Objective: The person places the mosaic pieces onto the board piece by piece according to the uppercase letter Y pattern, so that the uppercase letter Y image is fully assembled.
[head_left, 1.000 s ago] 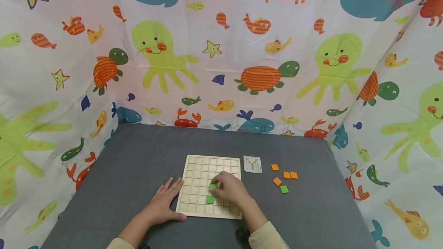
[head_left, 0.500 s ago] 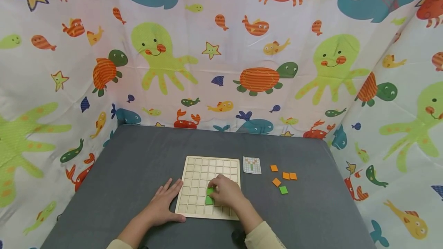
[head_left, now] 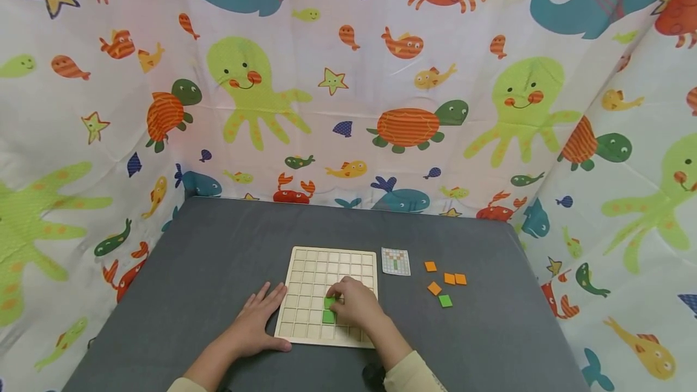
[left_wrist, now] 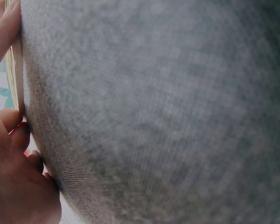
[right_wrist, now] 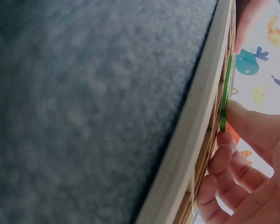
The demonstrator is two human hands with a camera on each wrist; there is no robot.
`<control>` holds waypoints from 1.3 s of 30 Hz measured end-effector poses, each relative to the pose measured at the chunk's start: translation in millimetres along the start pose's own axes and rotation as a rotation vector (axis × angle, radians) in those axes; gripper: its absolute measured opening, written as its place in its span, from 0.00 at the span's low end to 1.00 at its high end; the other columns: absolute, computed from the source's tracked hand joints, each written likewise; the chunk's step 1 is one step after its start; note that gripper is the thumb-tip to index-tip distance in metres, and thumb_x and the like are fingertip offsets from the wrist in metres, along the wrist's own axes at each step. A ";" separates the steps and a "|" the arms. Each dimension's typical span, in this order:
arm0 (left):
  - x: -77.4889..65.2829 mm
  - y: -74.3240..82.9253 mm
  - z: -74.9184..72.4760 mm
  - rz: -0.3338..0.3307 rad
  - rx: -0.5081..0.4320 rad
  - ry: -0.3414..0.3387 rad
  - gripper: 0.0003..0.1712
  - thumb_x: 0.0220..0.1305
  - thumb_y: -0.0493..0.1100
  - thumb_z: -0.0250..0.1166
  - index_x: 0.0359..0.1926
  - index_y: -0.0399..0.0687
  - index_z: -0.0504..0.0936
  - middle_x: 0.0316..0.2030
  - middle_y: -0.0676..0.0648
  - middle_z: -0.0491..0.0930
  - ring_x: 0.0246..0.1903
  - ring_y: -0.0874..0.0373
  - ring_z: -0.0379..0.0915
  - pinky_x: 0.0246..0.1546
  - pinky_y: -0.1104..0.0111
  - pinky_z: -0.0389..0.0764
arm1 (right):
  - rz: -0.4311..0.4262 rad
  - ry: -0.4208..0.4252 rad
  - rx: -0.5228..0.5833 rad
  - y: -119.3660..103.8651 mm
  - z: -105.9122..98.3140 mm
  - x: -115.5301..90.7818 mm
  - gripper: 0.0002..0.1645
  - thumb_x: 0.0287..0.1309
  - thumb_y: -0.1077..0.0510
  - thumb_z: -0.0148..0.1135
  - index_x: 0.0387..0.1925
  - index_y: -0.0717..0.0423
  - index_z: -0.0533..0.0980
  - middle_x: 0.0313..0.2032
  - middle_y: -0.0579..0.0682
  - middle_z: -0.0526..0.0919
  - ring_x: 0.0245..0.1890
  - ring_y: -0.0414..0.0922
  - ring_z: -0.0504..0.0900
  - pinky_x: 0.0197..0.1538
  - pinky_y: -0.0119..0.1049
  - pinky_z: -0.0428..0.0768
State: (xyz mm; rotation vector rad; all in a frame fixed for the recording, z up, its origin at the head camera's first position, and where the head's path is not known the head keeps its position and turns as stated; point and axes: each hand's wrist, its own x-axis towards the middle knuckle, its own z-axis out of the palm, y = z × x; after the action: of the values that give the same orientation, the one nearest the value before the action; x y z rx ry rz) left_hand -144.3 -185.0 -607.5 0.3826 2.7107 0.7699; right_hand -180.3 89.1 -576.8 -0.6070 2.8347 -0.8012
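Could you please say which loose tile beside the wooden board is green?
The green square tile at the group's near end; the other four are orange square tiles.

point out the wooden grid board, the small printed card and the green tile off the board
wooden grid board (head_left: 312, 287): head view, bare squares on its surface
small printed card (head_left: 395, 262): head view, middle of its face
green tile off the board (head_left: 445, 300): head view, middle of its top

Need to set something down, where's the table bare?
Grey table lies bare between the pale wooden grid board and printed white fabric, and left of the left hand. Crowded right of the board: white printed card, square orange tiles, square green tile.
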 end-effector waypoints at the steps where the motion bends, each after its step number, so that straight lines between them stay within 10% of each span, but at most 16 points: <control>1: 0.3 -0.1 0.0 -0.001 0.001 0.000 0.76 0.34 0.76 0.77 0.80 0.55 0.52 0.80 0.51 0.51 0.80 0.42 0.36 0.76 0.41 0.42 | 0.004 -0.001 0.005 -0.3 -0.2 0.2 0.10 0.56 0.55 0.74 0.42 0.45 0.87 0.37 0.42 0.82 0.33 0.38 0.78 0.34 0.34 0.78; 39: 1.0 -1.6 0.5 0.028 -0.015 0.002 0.76 0.35 0.78 0.75 0.81 0.53 0.52 0.80 0.50 0.51 0.80 0.41 0.35 0.75 0.41 0.42 | 0.045 0.180 0.114 34.9 -39.3 -29.5 0.16 0.61 0.62 0.67 0.51 0.50 0.84 0.37 0.43 0.85 0.30 0.35 0.76 0.28 0.30 0.73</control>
State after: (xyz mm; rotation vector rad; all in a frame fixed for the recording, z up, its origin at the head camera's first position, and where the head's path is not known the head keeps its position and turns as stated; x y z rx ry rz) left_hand -145.3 -185.8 -609.0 0.4171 2.7057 0.7983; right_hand -174.6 147.1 -561.2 -0.4764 2.9232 -1.0505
